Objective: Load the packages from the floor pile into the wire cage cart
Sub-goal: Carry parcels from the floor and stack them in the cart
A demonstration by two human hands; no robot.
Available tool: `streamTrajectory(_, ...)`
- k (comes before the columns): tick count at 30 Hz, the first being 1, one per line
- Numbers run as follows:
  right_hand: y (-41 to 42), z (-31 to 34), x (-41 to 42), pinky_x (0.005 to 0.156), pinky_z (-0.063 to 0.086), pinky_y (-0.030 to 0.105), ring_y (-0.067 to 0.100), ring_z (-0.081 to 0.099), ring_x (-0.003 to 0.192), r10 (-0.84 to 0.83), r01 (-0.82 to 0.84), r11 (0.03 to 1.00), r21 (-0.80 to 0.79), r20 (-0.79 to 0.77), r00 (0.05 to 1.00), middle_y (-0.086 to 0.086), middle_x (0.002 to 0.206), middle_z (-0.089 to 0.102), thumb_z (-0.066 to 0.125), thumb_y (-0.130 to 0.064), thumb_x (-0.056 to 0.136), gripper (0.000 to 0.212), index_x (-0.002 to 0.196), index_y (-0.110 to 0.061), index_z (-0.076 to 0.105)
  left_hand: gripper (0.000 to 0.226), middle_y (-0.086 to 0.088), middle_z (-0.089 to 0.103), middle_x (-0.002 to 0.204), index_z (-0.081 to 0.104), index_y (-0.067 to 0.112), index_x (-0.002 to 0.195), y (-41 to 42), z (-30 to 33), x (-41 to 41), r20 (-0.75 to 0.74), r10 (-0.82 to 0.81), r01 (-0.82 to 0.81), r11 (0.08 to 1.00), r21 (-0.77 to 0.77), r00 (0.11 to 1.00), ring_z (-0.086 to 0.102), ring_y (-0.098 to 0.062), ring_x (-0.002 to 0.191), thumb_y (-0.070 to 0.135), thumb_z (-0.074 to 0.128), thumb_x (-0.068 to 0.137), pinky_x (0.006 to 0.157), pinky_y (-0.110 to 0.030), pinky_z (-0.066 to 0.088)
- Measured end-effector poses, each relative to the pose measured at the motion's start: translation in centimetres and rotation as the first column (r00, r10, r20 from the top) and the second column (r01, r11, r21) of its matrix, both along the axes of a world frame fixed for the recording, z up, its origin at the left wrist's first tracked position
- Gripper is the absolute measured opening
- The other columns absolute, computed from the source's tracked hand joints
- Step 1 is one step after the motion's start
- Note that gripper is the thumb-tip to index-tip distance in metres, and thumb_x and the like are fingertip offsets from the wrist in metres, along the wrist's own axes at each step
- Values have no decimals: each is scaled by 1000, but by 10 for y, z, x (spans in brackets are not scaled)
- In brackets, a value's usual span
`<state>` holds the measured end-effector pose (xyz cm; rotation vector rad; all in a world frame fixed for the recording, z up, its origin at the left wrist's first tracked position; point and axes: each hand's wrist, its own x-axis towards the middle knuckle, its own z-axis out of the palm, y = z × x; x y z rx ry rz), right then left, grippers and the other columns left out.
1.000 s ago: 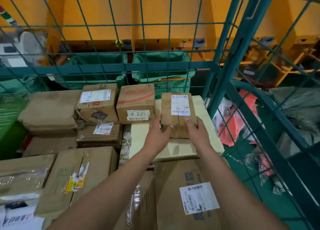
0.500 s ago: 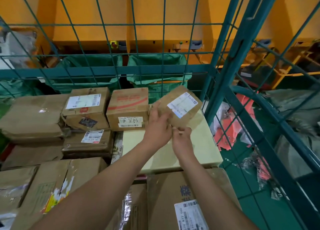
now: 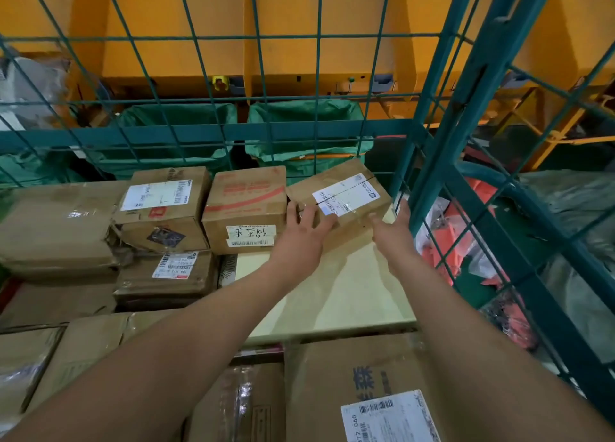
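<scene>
A small brown cardboard package (image 3: 346,189) with a white label lies turned at an angle on a pale flat box (image 3: 352,295), in the far right corner of the green wire cage cart (image 3: 442,149). My left hand (image 3: 304,232) rests on the package's near left side with fingers spread. My right hand (image 3: 391,230) touches its near right corner, fingers extended toward the cage post. Neither hand wraps around the package.
Several taped cardboard boxes fill the cage: a red-printed box (image 3: 246,205) just left of the package, a labelled box (image 3: 163,205) further left, a large labelled box (image 3: 366,391) nearest me. Green sacks (image 3: 306,122) and yellow chutes stand behind the mesh. Bags lie outside at right.
The package, held tilted in the air half a second ago, now lies rotated on the pale box by the corner. Both hands have loosened from gripping to touching it.
</scene>
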<state>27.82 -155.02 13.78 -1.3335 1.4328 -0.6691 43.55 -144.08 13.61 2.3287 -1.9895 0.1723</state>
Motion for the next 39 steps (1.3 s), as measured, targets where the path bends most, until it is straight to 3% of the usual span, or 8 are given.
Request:
streamTrajectory(3,-13,0,9,81,52,38,26,67,110,0,-15,985,171,90,996,1,143,59,57,-49,99,85,161,-44,-1,56,-12,32,150,32,32,149,5,9,10,-55,-8,10,999,44,998,18,-52,143,16,53,99,109,-54,42)
streamTrajectory(8,-11,3,13,79,52,38,17,64,77,-45,2,972,234,176,983,7,118,69,60,-54,96,65,147,-34,28,67,-13,28,153,29,29,152,13,14,3,-50,16,-11,996,90,999,14,-51,150,3,52,94,100,-52,50)
streamTrajectory(12,6,-21,7,93,55,49,26,66,103,-153,145,986,81,105,983,2,123,65,60,-66,85,64,129,-32,29,65,-10,37,148,39,24,145,17,12,6,-18,-41,41,999,2,999,27,-41,146,-3,50,88,103,-48,49)
streamTrajectory(16,4,-22,19,102,52,54,27,63,114,0,-8,998,69,120,993,-2,130,64,60,-65,81,69,137,-36,32,55,-8,49,141,44,18,142,4,14,29,191,-14,25,998,-57,982,40,-33,138,7,55,89,122,-49,23)
streamTrajectory(20,-3,-23,32,107,48,49,24,54,129,98,-122,983,137,168,981,-7,146,53,66,-47,92,78,155,-32,23,52,-7,49,146,40,15,148,-1,11,38,241,4,-8,1000,16,970,37,-30,143,14,45,96,124,-51,16)
streamTrajectory(24,3,-25,20,96,46,36,18,52,129,125,-187,952,244,249,960,-6,145,53,64,-35,98,58,148,-29,36,61,-7,40,155,31,16,154,-1,14,31,164,69,-83,993,79,984,27,-31,149,18,47,96,125,-55,7)
streamTrajectory(33,64,7,2,99,51,35,21,59,118,158,-216,951,223,252,955,1,136,58,63,-45,98,65,154,-30,37,65,0,28,164,30,20,158,41,30,-10,-215,69,-75,997,-16,974,16,-23,154,35,53,99,126,-49,0)
streamTrajectory(39,138,32,-3,102,52,36,20,63,114,215,-270,938,215,248,945,2,130,64,62,-45,100,55,147,-21,47,49,2,44,155,47,25,148,110,44,-36,-778,78,-223,971,-81,624,29,-22,149,30,58,100,121,-38,27)
